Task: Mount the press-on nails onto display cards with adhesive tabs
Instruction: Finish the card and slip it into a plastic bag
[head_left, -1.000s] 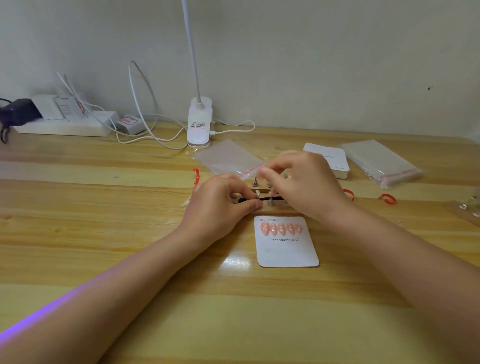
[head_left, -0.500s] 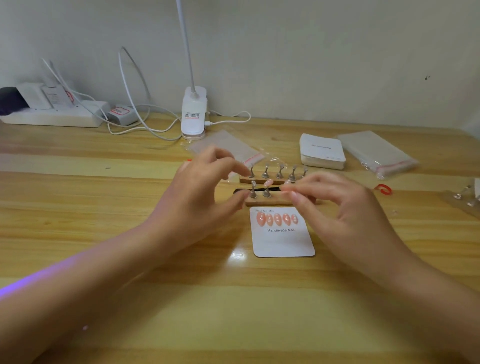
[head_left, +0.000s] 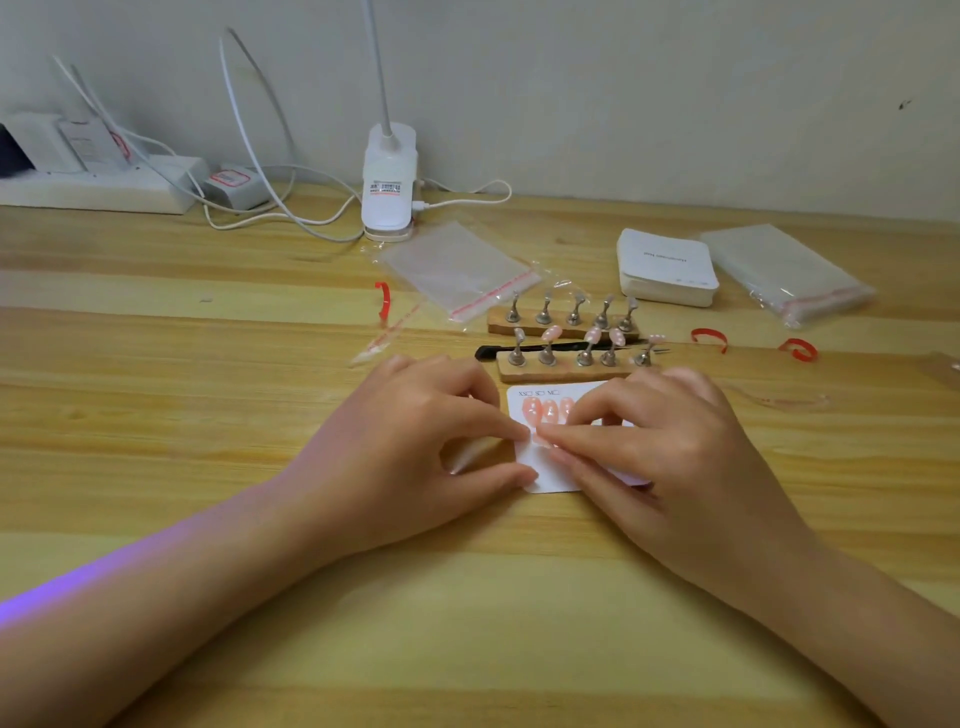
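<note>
On the display card (head_left: 550, 475), both hands meet at its left edge. Left hand (head_left: 415, 452) pinches the card edge; right hand (head_left: 670, 447) pinches a nail (head_left: 543, 439), long axis pointing away.

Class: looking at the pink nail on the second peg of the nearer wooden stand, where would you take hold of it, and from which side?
Pinch the pink nail across its two long side edges, coming down from above. It sits tilted on top of an upright metal peg on the nearer wooden stand, with neighbouring pegs close on either side, so a fingertip grip from above probably avoids knocking them.
</note>
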